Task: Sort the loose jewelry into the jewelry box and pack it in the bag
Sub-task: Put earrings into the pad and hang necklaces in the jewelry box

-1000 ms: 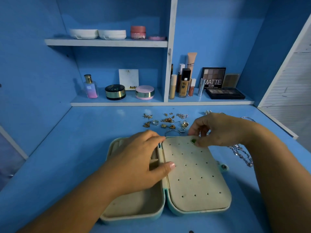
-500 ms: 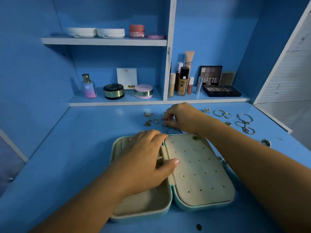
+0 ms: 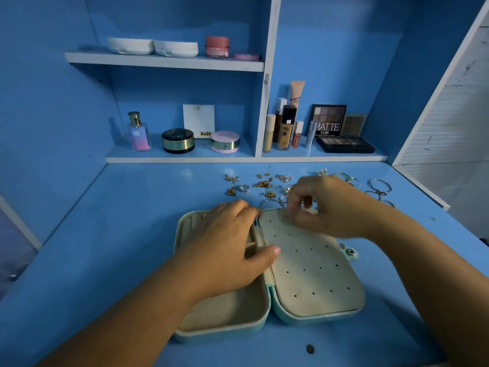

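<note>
A: Hands, quick.

B: Left hand point(image 3: 227, 247) lies flat, fingers spread across the box's point(image 3: 225, 332) left tray and hinge, pressing down. Right hand point(image 3: 325, 207) is at the far edge of the hole panel point(image 3: 317, 274), fingers curled to the thumb like a pinch. It's blurred, so I can't tell what's in it, if anything.

A: Jewelry?

B: Loose pieces point(image 3: 264, 185) lie scattered on the desk point(image 3: 132, 234) just behind the box, with bangles point(image 3: 379, 185) off to the right. The tray corner that shows looks empty. No bag in view.

A: Risks?

B: My guess is a stud is going into a hole. It's a tiny piece and the holes are tiny, so a miss means it drops and rolls into the pile or off the desk. The right wrist hangs close to the pieces, and a careless sweep would scatter them. If the left hand lifts, a push on the panel may slide the box or fold it.
</note>
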`<state>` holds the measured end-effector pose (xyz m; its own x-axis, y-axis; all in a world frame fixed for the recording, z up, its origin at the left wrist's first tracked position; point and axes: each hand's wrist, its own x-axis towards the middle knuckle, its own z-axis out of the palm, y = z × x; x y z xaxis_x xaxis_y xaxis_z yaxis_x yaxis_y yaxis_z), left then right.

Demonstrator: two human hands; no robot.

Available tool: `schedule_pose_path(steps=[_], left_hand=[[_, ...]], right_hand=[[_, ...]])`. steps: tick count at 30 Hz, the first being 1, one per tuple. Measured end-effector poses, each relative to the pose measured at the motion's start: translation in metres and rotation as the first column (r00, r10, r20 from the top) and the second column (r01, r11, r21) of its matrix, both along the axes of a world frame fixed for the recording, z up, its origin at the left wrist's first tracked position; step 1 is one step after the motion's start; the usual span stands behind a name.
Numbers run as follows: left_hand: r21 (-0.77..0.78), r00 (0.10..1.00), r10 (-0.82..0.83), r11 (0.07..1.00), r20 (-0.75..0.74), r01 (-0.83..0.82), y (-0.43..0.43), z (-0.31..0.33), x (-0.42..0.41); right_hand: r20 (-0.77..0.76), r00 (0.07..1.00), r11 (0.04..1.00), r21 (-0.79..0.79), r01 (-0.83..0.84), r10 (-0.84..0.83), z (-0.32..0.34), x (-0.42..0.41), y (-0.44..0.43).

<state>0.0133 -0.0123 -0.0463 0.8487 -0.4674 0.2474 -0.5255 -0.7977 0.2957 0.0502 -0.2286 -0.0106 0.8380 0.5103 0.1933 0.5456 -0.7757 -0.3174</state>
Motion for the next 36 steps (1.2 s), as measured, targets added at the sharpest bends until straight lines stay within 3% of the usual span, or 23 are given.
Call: schedule_pose_path(steps=[4,8,11,16,20,24,29,36], left_hand=[[0.01,1.0,0.01,1.0,-0.017,-0.01,0.0,-0.001,0.001],[-0.016,0.997,0.005,1.0,-0.073,-0.006,-0.002,0.002,0.001],[-0.015,0.997,-0.019,1.0,-0.074,0.018,-0.005,0.008,-0.001],[0.153,0.999,-0.036,0.988,0.008,0.035,-0.026,0.026,0.0],[0.0,0.993,-0.044,0.999,-0.113,0.044,-0.043,0.025,0.012],[-0.119,0.992,-0.023,0.993,-0.123,0.008,-0.047,0.016,0.018],[-0.256,0.999,-0.002,0.967,-0.05,-0.011,-0.048,0.006,0.018],[-0.334,0.997,-0.009,0.942,0.074,0.033,-0.05,0.003,0.017]], right_hand=[[0.016,0.998,0.991,0.114,-0.064,0.063,-0.021,-0.023,-0.009],[-0.04,0.986,0.924,0.345,0.167,-0.163,-0.032,-0.018,-0.033],[-0.159,0.958,0.905,0.322,0.278,-0.238,-0.037,-0.014,-0.044],[-0.226,0.942,0.881,0.353,0.315,-0.246,-0.042,-0.012,-0.04],[-0.247,0.938,0.863,0.386,0.326,-0.243,-0.042,-0.011,-0.039],[-0.399,0.893,0.797,0.46,0.391,-0.208,-0.042,-0.009,-0.039],[-0.53,0.843,0.681,0.584,0.443,-0.094,-0.034,-0.013,-0.037],[-0.531,0.838,0.436,0.789,0.433,0.128,-0.03,-0.017,-0.033]])
